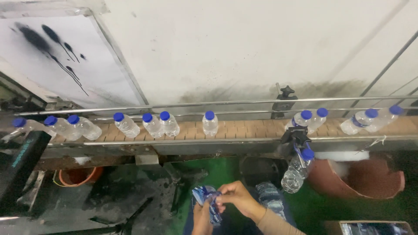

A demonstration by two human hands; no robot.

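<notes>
Hands: right hand and left hand are pinching a blue label sleeve between closed fingers.
Nearest bottle: hanging bottle, lying right of the fingers, neck tilting up.

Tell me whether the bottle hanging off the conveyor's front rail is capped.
Capped: the hanging bottle has a blue cap at its top, beside the black bracket.

Clear glossy plastic bottles on shiny metal rails.
</notes>
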